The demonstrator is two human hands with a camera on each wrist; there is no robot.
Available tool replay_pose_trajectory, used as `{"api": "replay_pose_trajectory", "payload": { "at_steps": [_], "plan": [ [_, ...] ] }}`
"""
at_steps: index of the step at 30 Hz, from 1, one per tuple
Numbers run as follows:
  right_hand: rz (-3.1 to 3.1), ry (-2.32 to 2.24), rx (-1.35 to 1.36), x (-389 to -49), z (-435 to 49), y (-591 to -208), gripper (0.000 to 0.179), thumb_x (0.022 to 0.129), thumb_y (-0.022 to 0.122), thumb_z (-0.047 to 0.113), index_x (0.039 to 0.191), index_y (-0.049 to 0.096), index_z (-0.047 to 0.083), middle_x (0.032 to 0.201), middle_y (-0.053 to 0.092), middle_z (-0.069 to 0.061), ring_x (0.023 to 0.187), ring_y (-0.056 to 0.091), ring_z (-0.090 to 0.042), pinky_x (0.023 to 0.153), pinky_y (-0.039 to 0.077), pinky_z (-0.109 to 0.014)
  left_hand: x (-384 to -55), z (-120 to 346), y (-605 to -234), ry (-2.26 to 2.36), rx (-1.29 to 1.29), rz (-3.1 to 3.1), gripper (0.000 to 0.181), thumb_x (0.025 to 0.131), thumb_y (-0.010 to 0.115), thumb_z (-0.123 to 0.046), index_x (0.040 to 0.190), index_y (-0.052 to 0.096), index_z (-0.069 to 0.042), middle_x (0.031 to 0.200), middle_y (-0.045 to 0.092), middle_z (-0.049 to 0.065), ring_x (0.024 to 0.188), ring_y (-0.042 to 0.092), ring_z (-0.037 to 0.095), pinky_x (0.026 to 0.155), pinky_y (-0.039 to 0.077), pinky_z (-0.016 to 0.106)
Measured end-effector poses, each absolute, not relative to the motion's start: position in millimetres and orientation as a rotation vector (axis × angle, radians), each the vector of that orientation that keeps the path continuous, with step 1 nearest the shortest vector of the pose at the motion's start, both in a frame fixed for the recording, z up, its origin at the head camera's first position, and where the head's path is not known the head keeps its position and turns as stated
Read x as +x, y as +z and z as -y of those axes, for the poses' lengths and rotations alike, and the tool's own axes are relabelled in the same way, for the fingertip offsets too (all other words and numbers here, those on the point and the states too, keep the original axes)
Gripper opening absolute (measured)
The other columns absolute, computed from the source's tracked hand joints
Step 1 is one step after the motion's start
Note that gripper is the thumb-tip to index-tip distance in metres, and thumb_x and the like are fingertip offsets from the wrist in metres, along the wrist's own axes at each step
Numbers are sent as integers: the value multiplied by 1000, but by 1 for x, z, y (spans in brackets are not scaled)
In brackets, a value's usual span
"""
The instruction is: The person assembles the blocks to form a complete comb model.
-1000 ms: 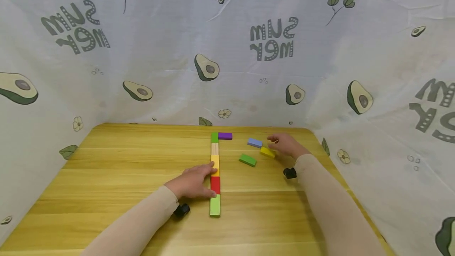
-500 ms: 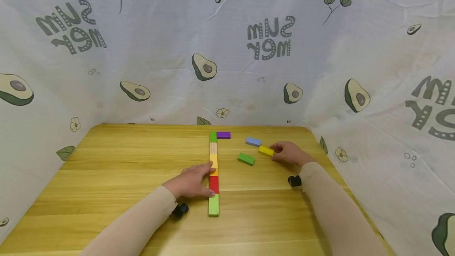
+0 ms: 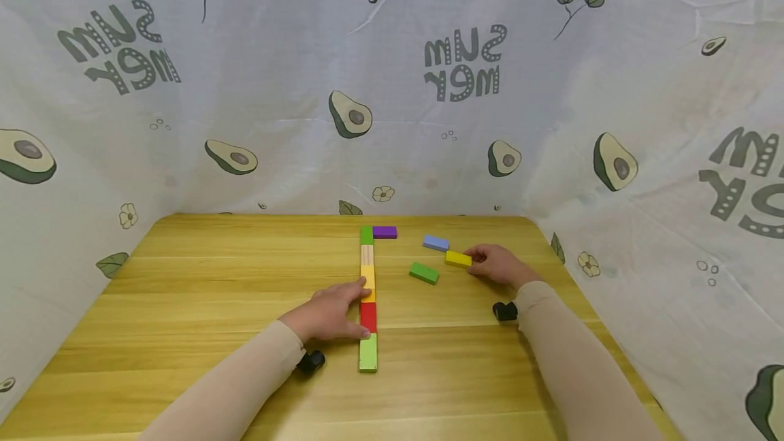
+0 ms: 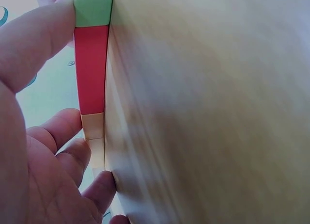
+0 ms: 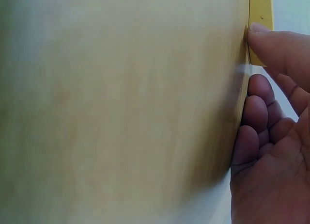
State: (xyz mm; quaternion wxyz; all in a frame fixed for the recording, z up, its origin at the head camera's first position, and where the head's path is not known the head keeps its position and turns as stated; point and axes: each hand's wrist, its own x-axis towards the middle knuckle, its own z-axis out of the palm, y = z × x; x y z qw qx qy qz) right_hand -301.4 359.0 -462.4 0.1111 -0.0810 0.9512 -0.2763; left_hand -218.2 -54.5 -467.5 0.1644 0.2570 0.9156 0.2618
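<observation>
A straight row of coloured wooden blocks runs away from the person, with a light green block (image 3: 368,354) nearest and a red block (image 3: 368,318) beyond it. My left hand (image 3: 323,312) lies along the row's left side, fingers spread. Its thumb touches near where red meets light green, and its fingertips reach the orange and pale yellow blocks, partly covering them. Over on the right, my right hand (image 3: 499,266) pinches the right end of a yellow block (image 3: 458,259) lying on the table. In the right wrist view the thumb (image 5: 271,44) presses against that block's side.
A purple block (image 3: 384,232) sits crosswise against the far green block (image 3: 367,235) of the row. A blue block (image 3: 435,243) lies by the yellow one's far left corner, and a loose green block (image 3: 424,273) lies closer. A printed curtain surrounds the wooden table (image 3: 184,305).
My right hand has come down from beyond the yellow block to its right end and taken hold of it. My left hand has stayed on the row. The head view has shifted slightly.
</observation>
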Motion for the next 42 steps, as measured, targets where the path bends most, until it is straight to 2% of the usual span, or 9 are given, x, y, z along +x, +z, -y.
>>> {"api": "replay_pose_trajectory", "payload": {
  "at_steps": [30, 42],
  "plan": [
    [-2757, -874, -212, -302, -364, -465, 48, 99, 69, 16, 141, 60, -5, 126, 64, -22, 107, 58, -30, 100, 50, -47, -216, 55, -463, 773, 758, -2609, 83, 86, 86, -45, 156, 51, -16, 174, 30, 5, 157, 35, 38, 125, 27, 61],
    [-2752, -913, -183, -301, -361, -460, 49, 99, 67, 18, 143, 60, -3, 131, 64, -23, 108, 58, -31, 100, 50, -47, -217, 56, -465, 761, 748, -2614, 86, 86, 85, -48, 158, 49, -18, 174, 30, 4, 158, 34, 36, 127, 26, 60]
  ]
}}
